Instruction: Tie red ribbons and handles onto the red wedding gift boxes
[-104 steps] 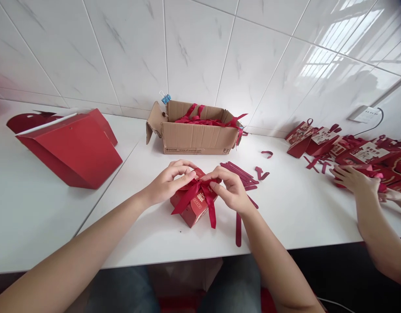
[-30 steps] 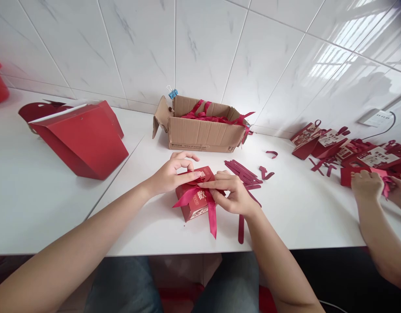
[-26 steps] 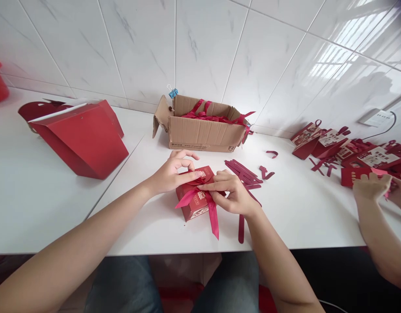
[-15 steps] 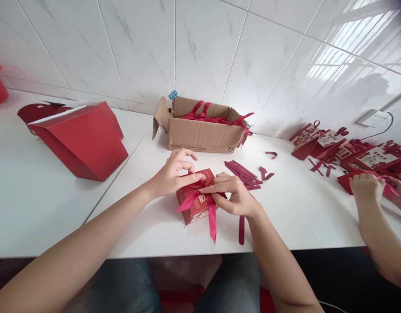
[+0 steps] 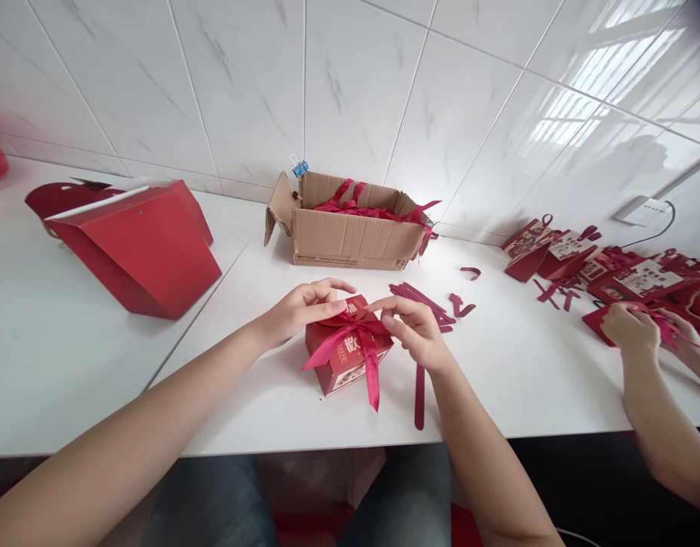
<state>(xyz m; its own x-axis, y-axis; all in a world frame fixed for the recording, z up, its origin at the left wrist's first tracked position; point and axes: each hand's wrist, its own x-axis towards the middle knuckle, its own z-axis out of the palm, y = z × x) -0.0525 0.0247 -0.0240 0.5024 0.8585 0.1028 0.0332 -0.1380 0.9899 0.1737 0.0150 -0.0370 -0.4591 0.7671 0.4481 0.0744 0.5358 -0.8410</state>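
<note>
Your left hand (image 5: 304, 310) arches beside the gift box (image 5: 351, 346), in front of the cardboard carton (image 5: 350, 241), thumb at the satin bow (image 5: 357, 325). Your right hand (image 5: 410, 327) has moved off the knot to the right loop, fingers bent. I cannot tell whether either pinches ribbon.

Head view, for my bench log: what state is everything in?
Small gift box: closed
Ribbon bow: tied, tails loose
Left hand: touching gift box or bow
Right hand: touching bow
Cardboard box: open, ribbons inside
Blue clip: clamped to cardboard box
Dark red strips: loose
Large red carton: open or shut unclear
</note>
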